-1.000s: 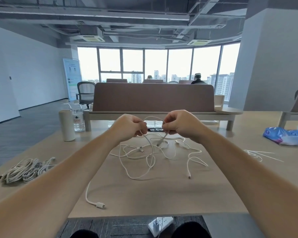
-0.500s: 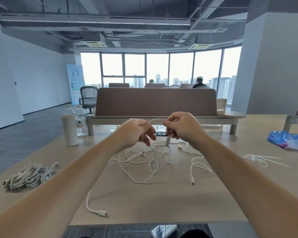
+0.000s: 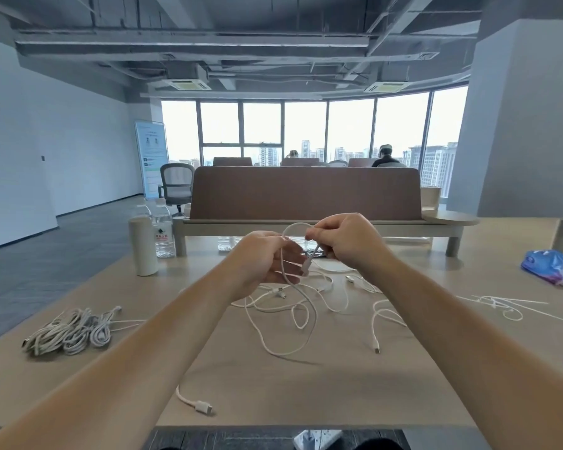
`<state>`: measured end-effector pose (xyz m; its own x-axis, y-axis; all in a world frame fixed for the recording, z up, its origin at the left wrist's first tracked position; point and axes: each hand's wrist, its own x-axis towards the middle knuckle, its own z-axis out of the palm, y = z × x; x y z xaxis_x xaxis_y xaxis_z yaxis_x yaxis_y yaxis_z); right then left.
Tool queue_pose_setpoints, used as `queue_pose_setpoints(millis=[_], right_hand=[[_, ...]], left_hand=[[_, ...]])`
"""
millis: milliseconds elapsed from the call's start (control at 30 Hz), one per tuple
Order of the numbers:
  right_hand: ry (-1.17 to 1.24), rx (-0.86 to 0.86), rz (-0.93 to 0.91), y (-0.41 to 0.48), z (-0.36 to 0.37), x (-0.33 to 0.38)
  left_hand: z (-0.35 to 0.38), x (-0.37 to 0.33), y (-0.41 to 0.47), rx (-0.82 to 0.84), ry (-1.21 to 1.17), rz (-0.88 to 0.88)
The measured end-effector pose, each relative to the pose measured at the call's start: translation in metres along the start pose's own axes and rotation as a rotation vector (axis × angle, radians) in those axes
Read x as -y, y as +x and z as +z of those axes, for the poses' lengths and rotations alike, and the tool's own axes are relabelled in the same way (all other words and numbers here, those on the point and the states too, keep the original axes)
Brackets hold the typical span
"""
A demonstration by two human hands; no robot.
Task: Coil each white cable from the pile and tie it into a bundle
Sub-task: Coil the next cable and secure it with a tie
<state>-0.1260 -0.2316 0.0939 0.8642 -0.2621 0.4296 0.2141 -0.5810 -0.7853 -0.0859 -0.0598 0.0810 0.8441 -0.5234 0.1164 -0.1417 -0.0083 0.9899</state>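
Note:
Both hands are raised over the middle of the wooden table (image 3: 306, 394). My right hand (image 3: 345, 241) pinches one end of a white cable (image 3: 309, 316), whose plug hangs just below the fingers. A short arc of that cable runs across to my left hand (image 3: 264, 258), which pinches it between thumb and fingers while the other fingers spread loosely. Below the hands the cable drops into a loose pile of white cables (image 3: 325, 297) spread on the table. One plug end (image 3: 202, 408) lies near the front edge.
Tied cable bundles (image 3: 69, 331) lie at the left. Loose white ties (image 3: 501, 306) lie at the right, a blue plastic packet (image 3: 553, 266) beyond them. A white cylinder (image 3: 142, 246) and a water bottle (image 3: 162, 232) stand at back left, beside a brown desk divider (image 3: 306, 193).
Both hands have risen a little and drawn slightly apart. The left hand's fingers have loosened and spread, and the cable loop between the hands has grown.

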Motion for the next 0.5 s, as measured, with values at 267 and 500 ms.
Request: queue_pose_setpoints(millis=[267,500], right_hand=[[-0.062,-0.013,-0.062,-0.001,0.009,0.003],[-0.065,0.016,-0.064,0.0,0.007,-0.003]], left_hand=[[0.005,0.007,0.0,0.046,-0.13,-0.039],[0.005,0.011,0.001,0.08,-0.111,-0.029]])
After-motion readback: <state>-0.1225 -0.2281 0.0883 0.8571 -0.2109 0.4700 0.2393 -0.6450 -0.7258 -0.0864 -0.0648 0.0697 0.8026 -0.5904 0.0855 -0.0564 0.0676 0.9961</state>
